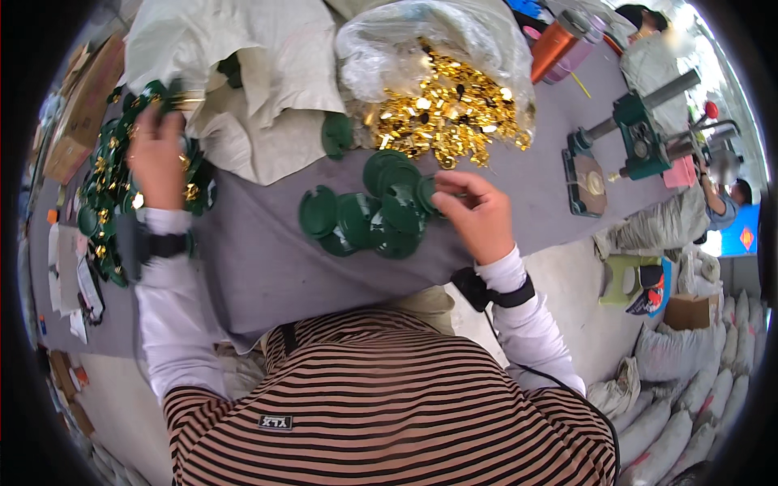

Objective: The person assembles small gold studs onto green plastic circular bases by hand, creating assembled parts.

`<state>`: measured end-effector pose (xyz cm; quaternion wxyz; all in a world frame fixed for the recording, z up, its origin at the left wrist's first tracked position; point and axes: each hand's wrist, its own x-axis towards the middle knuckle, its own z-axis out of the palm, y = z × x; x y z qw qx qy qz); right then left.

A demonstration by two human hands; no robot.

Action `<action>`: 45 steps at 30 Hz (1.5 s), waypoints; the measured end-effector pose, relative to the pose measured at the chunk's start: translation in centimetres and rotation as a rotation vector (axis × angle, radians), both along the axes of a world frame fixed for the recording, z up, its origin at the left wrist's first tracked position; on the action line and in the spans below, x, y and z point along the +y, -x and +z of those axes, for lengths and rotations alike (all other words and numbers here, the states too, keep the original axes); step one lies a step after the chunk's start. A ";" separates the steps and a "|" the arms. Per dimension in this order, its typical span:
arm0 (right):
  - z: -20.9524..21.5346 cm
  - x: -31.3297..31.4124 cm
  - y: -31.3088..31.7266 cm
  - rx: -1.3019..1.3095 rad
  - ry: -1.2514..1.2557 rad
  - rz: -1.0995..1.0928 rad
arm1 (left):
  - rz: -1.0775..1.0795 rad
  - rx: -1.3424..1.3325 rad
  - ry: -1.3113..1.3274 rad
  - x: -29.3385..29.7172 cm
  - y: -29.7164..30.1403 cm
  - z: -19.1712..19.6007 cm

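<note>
Pinching a dark green disc [428,194] by its edge, my right hand [478,215] sits at the right end of the loose cluster of green discs [361,217] on the grey surface [267,259]. The fingers [454,182] are curled nearly closed around that one piece, thumb toward me. The rest of the cluster spreads leftward from those fingers, overlapping flat, so the right hand is plainly the nearer one to it. Just beyond, away from me, the clear bag of gold pieces [446,109] spills open, close to the same hand.

My left hand [156,158] is well apart, out at the left edge of the surface, resting on the heap of finished green-and-gold pieces [105,194]. Its fingers bend down into the heap; whether they grip anything I cannot tell.
</note>
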<state>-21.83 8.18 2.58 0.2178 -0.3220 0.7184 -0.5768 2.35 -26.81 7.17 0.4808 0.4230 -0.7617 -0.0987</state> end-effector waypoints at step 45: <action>0.2 -2.5 -4.9 -0.580 0.146 0.187 | -0.755 -0.029 -0.309 20.3 4.9 -3.3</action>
